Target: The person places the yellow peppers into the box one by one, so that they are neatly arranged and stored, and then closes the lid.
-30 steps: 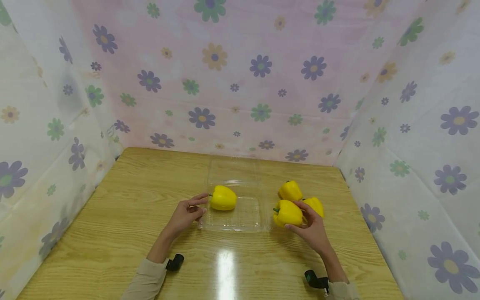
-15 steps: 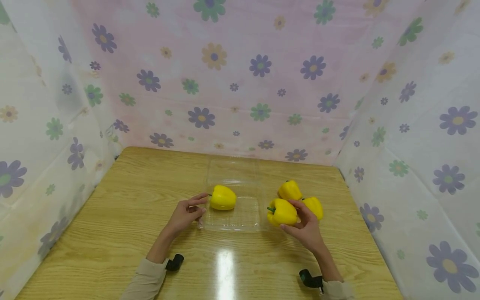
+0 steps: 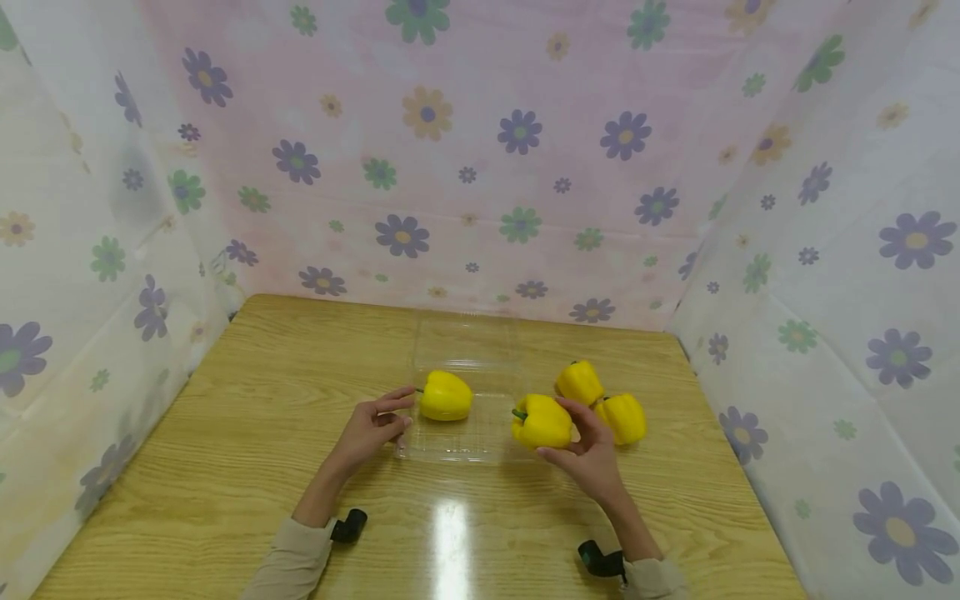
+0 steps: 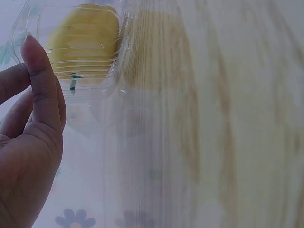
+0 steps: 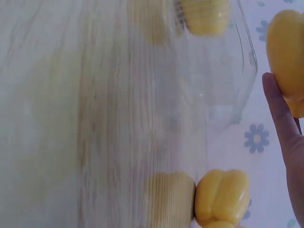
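My right hand (image 3: 592,458) grips a yellow bell pepper (image 3: 543,422), thumb low and fingers behind, its green stem pointing left. That pepper is over the right edge of a clear plastic clamshell container (image 3: 491,429), which has its lid (image 3: 467,337) folded back. Inside the container, on the left, lies another yellow bell pepper (image 3: 447,397). My left hand (image 3: 371,433) pinches the container's left rim, with the thumb (image 4: 35,52) on the corner in the left wrist view. The held pepper (image 5: 287,57) appears at the right edge of the right wrist view, raised above the tabletop.
Two more yellow bell peppers, one farther back (image 3: 579,382) and one nearer (image 3: 624,418), sit on the wooden table (image 3: 300,358) right of the container. Flowered cloth (image 3: 480,200) hangs behind the table and along both sides.
My right hand has carried its bell pepper leftward from beside the other two to the container's right edge. The left hand and the container have stayed in place.
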A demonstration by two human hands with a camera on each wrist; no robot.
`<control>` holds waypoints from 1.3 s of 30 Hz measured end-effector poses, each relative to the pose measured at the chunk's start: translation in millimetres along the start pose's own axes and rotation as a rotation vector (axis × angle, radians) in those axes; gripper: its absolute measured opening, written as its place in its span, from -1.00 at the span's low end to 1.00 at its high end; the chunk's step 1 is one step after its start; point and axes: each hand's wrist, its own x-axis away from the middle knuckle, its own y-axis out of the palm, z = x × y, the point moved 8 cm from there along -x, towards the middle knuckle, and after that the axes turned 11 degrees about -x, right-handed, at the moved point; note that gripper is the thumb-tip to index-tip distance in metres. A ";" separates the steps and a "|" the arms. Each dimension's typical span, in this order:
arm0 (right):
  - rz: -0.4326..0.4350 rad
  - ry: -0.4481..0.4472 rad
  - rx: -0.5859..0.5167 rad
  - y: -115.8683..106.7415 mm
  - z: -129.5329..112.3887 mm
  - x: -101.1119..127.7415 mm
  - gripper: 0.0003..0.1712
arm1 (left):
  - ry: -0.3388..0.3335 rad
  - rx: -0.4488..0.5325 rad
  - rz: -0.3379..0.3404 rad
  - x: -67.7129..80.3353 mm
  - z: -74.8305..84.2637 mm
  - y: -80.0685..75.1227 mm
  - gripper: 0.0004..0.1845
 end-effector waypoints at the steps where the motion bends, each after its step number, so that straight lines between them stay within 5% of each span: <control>1: 0.003 0.003 -0.007 2.3 1.3 -0.4 -0.14 | 0.000 0.000 0.000 -0.2 -0.2 -0.1 -0.52; 8: -0.031 -0.025 -0.007 19.2 4.4 -3.7 -0.17 | 0.007 0.011 -0.005 -0.6 -0.9 -0.2 -0.52; 28: 0.029 0.239 0.235 52.3 29.8 -24.7 -0.17 | -0.002 0.019 0.003 -1.5 -3.2 0.4 -0.52; 39: 0.082 0.263 0.437 63.2 30.5 -36.1 -0.17 | 0.011 0.026 -0.007 -0.8 -1.4 0.2 -0.51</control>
